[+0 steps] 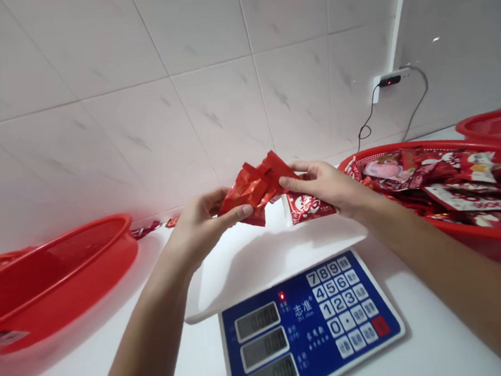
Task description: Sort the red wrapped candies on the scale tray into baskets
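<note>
Both hands are raised over the white pan [235, 265] of a digital scale. My left hand [207, 221] is closed on shiny red wrapped packets [248, 187], thumb on the near side. Closed on the red packets' right end [279, 171] is my right hand [327, 184]. The packets overlap between the hands, and I cannot tell how many there are. Just below my right hand is a red packet with white print [308, 206]; whether it is held or rests on the pan is unclear. The scale's blue panel [305, 341] has number keys and three displays.
At left stands a deep red plastic basket [86, 272]. On the right, a red basket [456, 234] is heaped with assorted red packets [447, 179], with another red basket [495, 125] behind it. Small wrapped pieces [146, 228] lie by the tiled wall. A plug [390, 81] with cables sits on the wall.
</note>
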Tool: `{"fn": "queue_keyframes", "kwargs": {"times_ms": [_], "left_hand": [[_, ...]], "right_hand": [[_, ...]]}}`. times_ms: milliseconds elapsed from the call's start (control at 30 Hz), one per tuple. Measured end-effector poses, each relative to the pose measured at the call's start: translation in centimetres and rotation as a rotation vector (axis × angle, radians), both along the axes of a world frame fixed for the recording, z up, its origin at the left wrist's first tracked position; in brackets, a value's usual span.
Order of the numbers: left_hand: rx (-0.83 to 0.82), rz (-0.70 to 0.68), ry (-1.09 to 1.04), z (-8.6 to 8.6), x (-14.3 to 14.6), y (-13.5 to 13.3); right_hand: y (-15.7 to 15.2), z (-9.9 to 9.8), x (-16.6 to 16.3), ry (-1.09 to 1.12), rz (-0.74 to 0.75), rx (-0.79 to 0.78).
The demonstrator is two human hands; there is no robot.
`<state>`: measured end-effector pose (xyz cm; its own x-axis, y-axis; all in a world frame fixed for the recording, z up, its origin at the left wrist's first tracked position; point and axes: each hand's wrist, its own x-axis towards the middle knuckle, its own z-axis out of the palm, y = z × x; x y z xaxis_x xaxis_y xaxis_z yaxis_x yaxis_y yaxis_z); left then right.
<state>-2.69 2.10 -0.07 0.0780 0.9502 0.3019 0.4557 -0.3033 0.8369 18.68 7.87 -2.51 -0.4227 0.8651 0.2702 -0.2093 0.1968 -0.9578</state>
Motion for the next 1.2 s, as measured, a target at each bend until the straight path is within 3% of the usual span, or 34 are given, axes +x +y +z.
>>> {"fn": "queue_keyframes", "kwargs": {"times_ms": [133, 333, 500, 600, 700, 800, 933, 1067, 1200], "left_hand": [[0.11, 0.003, -0.029, -0.7, 1.3, -0.5], [0.162, 0.015, 0.144, -1.1, 2.7, -1.2], [0.341, 0.136, 0.41, -0.9, 3.0, -1.6], [0.496, 0.266, 0.558, -0.9, 2.4, -1.2], [0.541, 0.294, 0.771, -1.1, 1.8, -0.7], [0.476, 0.154, 0.92, -1.5, 1.4, -0.2], [0.224, -0.094, 0.89, -1.9, 0.5, -0.4], [0.053, -0.174, 0.811, -1.2, -1.0, -1.5], [0.023, -0.184, 0.81, -0.3, -1.6, -2.0]], "right_hand": [[-1.1, 0.3, -0.5, 0.047, 0.1, 0.061], [-1.0, 0.1, -0.3, -0.029, -0.037, 0.249], [0.1, -0.1, 0.7, -0.1, 0.004, 0.124], [0.4, 0.1, 1.3, -0.078, -0.11, 0.088], [0.4, 0.5, 2.0, -0.024, -0.215, 0.083], [0.1, 1.1, 2.5, 0.006, -0.252, 0.085], [-0.5, 1.8, 2.8, 0.05, -0.232, 0.086], [-1.0, 2.0, 2.7, 0.049, -0.206, 0.129], [-1.0, 2.0, 2.8, 0.036, -0.195, 0.135]]}}
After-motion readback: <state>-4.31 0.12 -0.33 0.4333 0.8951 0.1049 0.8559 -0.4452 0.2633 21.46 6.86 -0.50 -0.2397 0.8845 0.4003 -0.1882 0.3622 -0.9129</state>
